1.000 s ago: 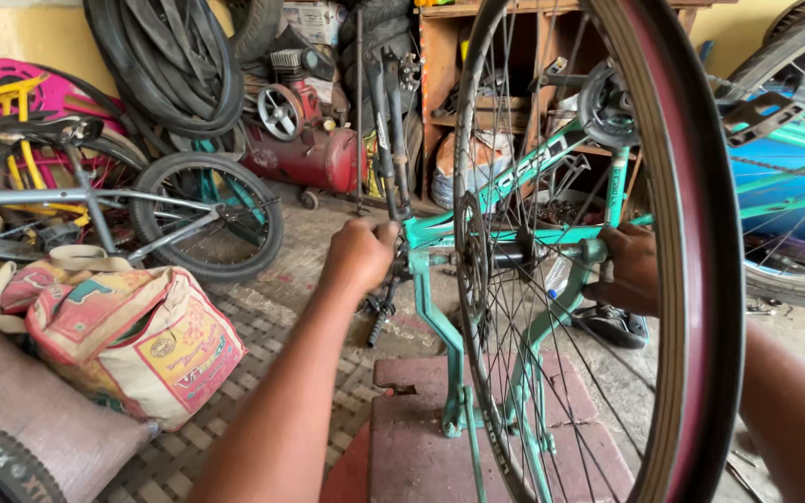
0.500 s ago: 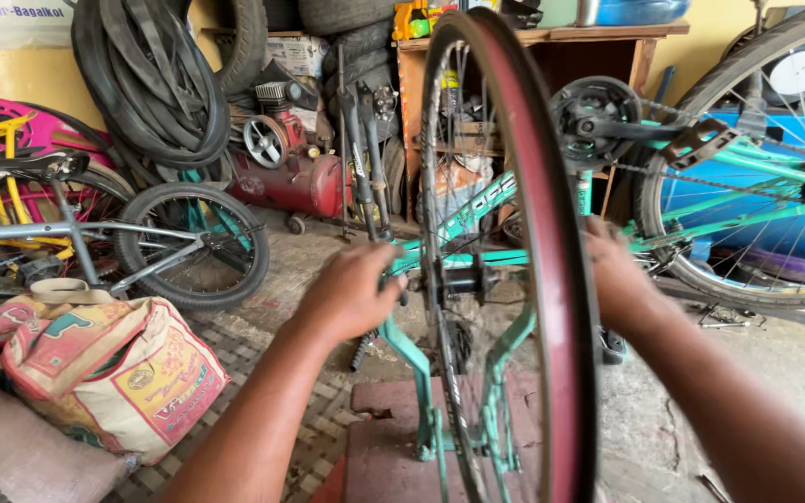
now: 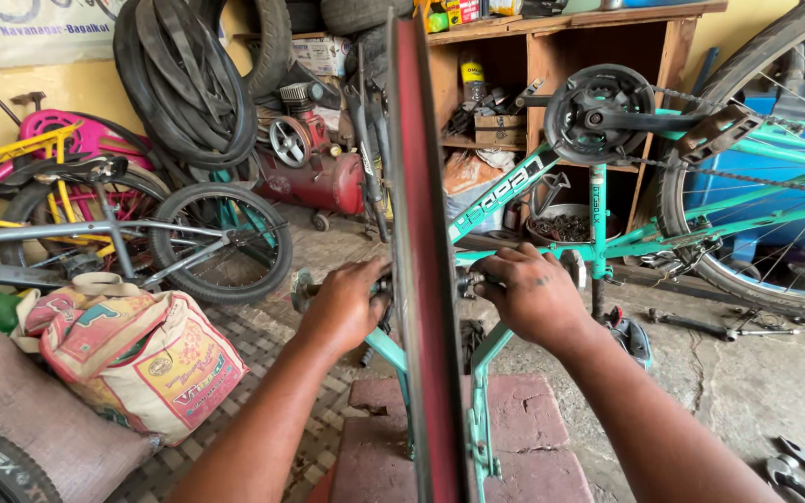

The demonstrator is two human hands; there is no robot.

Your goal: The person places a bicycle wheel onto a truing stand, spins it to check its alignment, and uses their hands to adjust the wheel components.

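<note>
I have both hands, left [image 3: 345, 303] and right [image 3: 524, 293], closed on the axle ends of the stiff, fairly light front wheel [image 3: 424, 279].

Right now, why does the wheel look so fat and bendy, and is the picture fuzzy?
Head view: the red-rimmed wheel sits edge-on right near the wide lens, so it bulges and curves; left hand and right hand look sharp; soft daylight, faint shadows, no glare.
</note>
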